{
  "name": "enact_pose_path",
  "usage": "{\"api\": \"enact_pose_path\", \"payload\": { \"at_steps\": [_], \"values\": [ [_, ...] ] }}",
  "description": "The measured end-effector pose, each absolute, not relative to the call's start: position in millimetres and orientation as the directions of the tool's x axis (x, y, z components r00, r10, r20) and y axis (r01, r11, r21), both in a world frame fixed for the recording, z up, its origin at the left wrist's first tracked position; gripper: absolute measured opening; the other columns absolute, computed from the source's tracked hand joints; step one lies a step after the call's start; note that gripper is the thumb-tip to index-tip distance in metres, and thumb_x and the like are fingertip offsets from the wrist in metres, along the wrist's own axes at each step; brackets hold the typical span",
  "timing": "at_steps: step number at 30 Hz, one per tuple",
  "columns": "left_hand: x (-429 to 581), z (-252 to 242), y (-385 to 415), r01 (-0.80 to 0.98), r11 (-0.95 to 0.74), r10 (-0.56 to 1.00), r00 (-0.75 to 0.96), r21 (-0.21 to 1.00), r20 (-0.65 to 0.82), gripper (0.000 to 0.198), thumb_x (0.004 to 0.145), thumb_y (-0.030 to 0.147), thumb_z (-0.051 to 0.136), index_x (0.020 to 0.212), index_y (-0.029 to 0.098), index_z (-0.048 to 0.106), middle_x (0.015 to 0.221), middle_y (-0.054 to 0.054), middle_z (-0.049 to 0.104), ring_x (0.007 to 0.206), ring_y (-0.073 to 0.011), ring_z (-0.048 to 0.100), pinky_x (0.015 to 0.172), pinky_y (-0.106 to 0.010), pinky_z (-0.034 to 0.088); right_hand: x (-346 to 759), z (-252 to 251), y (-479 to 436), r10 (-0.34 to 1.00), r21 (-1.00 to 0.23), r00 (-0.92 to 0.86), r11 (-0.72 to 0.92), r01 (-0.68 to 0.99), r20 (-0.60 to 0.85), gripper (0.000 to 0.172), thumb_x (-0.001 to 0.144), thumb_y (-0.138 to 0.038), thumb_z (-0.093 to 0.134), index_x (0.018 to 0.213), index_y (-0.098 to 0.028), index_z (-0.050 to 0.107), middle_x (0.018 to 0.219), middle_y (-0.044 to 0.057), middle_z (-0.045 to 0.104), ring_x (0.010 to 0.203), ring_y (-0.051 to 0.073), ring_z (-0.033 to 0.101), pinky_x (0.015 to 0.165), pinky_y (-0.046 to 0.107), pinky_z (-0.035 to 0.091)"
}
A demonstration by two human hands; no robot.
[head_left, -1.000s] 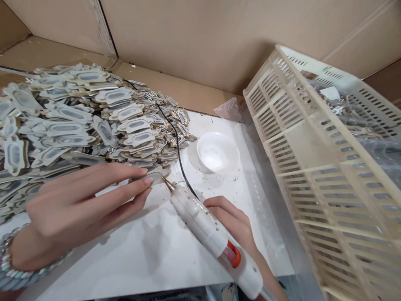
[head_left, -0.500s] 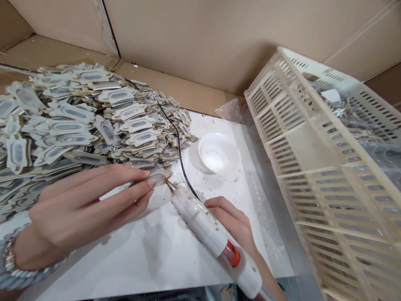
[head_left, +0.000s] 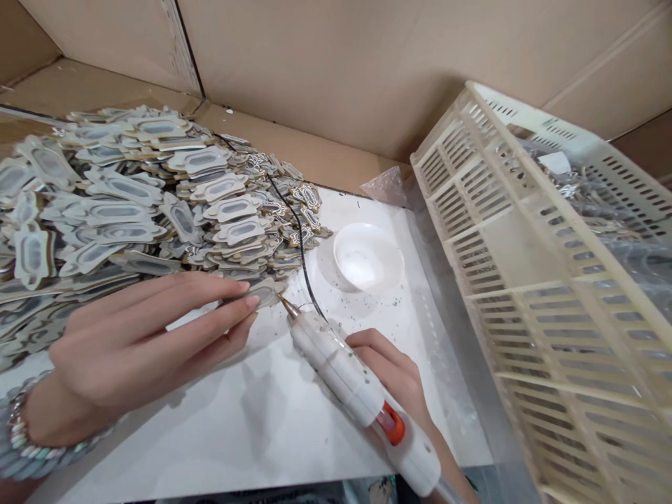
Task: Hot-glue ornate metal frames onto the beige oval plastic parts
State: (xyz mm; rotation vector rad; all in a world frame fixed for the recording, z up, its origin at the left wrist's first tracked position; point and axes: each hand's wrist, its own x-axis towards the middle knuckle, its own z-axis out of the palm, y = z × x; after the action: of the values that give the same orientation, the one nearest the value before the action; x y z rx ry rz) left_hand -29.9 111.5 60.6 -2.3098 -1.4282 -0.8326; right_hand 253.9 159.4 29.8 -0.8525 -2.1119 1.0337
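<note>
My left hand is closed, pinching a small flat grey ornamental piece with an oval centre between thumb and fingers, just above the white board. My right hand is wrapped round a white hot glue gun with an orange part in its body; the gun hides part of that hand. The metal nozzle points up and left, its tip right at the far end of the grey piece. Whether the tip touches it, I cannot tell. A large pile of similar pieces lies behind my left hand.
A white bowl stands on the white board, with small crumbs scattered near it. A black cord runs from the pile toward the glue gun. On the right a cream plastic crate holds parts and clear plastic. Cardboard walls enclose the back.
The glue gun's tip has shifted slightly right, from over the piece's oval centre toward its far end. My left hand holds the piece almost unmoved.
</note>
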Motion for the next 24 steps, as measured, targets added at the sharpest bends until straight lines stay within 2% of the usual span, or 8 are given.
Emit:
{"api": "enact_pose_path", "payload": {
  "at_steps": [2, 5, 9, 14, 16, 18, 20, 24],
  "values": [
    [-32, 61, 110, 0.897, -0.439, 0.746, 0.328, 0.058, 0.580, 0.007, 0.093, 0.027, 0.065, 0.097, 0.027, 0.071, 0.098, -0.001, 0.079, 0.081, -0.0191, 0.075, 0.075, -0.032, 0.064, 255, 29, 159, 0.786, -0.842, -0.576, 0.454, 0.291, 0.224, 0.020, 0.088, -0.007, 0.055, 0.083, -0.022, 0.067, 0.089, 0.002, 0.068, 0.071, 0.013, 0.064, 0.064, 0.022, 0.050],
    [-33, 61, 111, 0.885, -0.452, 0.714, 0.286, 0.109, 0.638, 0.012, 0.097, 0.029, 0.060, 0.098, 0.027, 0.072, 0.098, 0.001, 0.079, 0.080, -0.0161, 0.075, 0.076, -0.029, 0.063, 254, 32, 159, 0.840, -0.845, -0.518, 0.389, 0.367, 0.162, 0.019, 0.087, -0.007, 0.057, 0.079, -0.022, 0.066, 0.090, 0.001, 0.068, 0.068, 0.013, 0.063, 0.063, 0.023, 0.050],
    [-20, 61, 114, 0.819, -0.503, 0.724, 0.225, 0.275, 0.652, 0.006, 0.093, 0.023, 0.066, 0.094, 0.025, 0.071, 0.091, 0.003, 0.079, 0.078, -0.0125, 0.074, 0.078, -0.021, 0.062, 251, 39, 159, 0.905, -0.898, -0.415, 0.255, 0.359, 0.091, 0.009, 0.084, -0.023, 0.068, 0.077, -0.023, 0.063, 0.088, 0.003, 0.068, 0.068, 0.016, 0.063, 0.059, 0.026, 0.051],
    [10, 58, 113, 0.733, -0.460, 0.810, 0.115, 0.501, 0.575, 0.009, 0.095, 0.033, 0.067, 0.099, 0.025, 0.065, 0.084, 0.004, 0.078, 0.070, -0.0103, 0.074, 0.073, -0.017, 0.063, 246, 43, 157, 0.881, -0.964, -0.435, -0.075, 0.254, -0.183, 0.027, 0.080, -0.052, 0.076, 0.085, -0.026, 0.070, 0.059, -0.003, 0.055, 0.050, 0.016, 0.050, 0.045, 0.027, 0.047],
    [21, 54, 111, 0.686, -0.478, 0.820, 0.125, 0.549, 0.558, 0.014, 0.097, 0.039, 0.064, 0.100, 0.025, 0.063, 0.083, 0.004, 0.078, 0.070, -0.0095, 0.074, 0.070, -0.015, 0.062, 245, 41, 155, 0.843, -0.967, -0.478, -0.180, 0.179, -0.245, 0.034, 0.078, -0.059, 0.077, 0.084, -0.026, 0.073, 0.058, -0.002, 0.057, 0.053, 0.017, 0.054, 0.049, 0.028, 0.050],
    [28, 52, 109, 0.646, -0.496, 0.826, 0.145, 0.580, 0.545, 0.016, 0.098, 0.041, 0.061, 0.103, 0.025, 0.061, 0.086, 0.003, 0.079, 0.073, -0.0093, 0.075, 0.071, -0.014, 0.062, 245, 38, 154, 0.820, -0.961, -0.503, -0.254, 0.109, -0.274, 0.039, 0.076, -0.062, 0.078, 0.089, -0.025, 0.075, 0.071, 0.001, 0.066, 0.066, 0.019, 0.062, 0.061, 0.031, 0.057],
    [31, 53, 109, 0.628, -0.495, 0.833, 0.149, 0.600, 0.532, 0.017, 0.099, 0.042, 0.061, 0.104, 0.025, 0.060, 0.087, 0.003, 0.079, 0.074, -0.0095, 0.076, 0.071, -0.014, 0.061, 244, 36, 153, 0.809, -0.947, -0.504, -0.317, 0.057, -0.301, 0.046, 0.075, -0.064, 0.079, 0.099, -0.025, 0.077, 0.079, 0.002, 0.069, 0.071, 0.018, 0.063, 0.066, 0.032, 0.057],
    [25, 62, 114, 0.609, -0.558, 0.811, 0.255, 0.564, 0.527, 0.026, 0.098, 0.050, 0.058, 0.107, 0.026, 0.061, 0.085, 0.002, 0.080, 0.068, -0.0104, 0.075, 0.064, -0.014, 0.061, 243, 36, 152, 0.793, -0.901, -0.489, -0.432, -0.032, -0.363, 0.052, 0.069, -0.065, 0.083, 0.096, -0.022, 0.075, 0.063, -0.003, 0.056, 0.054, 0.012, 0.046, 0.052, 0.026, 0.043]
  ]
}}
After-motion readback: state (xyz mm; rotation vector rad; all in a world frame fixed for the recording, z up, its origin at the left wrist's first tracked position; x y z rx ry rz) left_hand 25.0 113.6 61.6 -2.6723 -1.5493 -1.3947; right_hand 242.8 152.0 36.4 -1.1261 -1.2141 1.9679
